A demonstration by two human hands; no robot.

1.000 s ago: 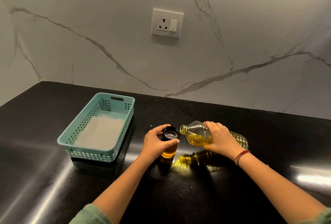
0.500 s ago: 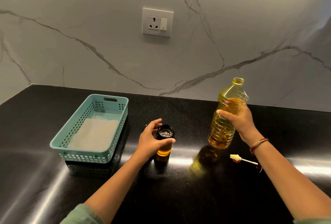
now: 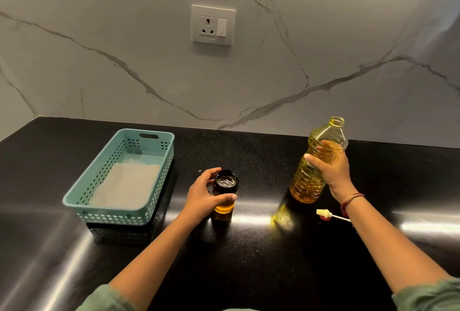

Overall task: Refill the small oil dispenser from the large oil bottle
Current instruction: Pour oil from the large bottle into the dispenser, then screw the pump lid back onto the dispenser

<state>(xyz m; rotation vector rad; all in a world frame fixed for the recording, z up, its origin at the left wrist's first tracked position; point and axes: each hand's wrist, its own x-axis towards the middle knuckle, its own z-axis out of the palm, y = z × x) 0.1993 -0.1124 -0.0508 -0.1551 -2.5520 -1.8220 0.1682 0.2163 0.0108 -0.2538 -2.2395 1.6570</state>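
The small oil dispenser stands upright on the black countertop, near the middle of the head view and just right of a teal plastic basket that holds a white cloth or paper liner. Its black-collared mouth is open. Amber oil shows in the band of glass below the left hand, but that hand covers the middle of the dispenser, so the true level cannot be told. The left hand's fingers curl round the far side and the thumb crosses the near side, holding the dispenser steady. Well apart to the right, the right hand wraps its fingers round the upper body of the large oil bottle, with the thumb pressed on its left face. The bottle is uncapped, roughly upright with its neck leaning a little to the right, and its base seems to hang just above the counter. No oil is running, so this looks like the gap between pouring and finishing. A small white-bristled brush lies on the counter beside the right wrist. If more oil is needed, the bottle's mouth must come back over the dispenser's narrow opening and tip slowly. Otherwise the bottle needs setting down flat. No cap is in view.
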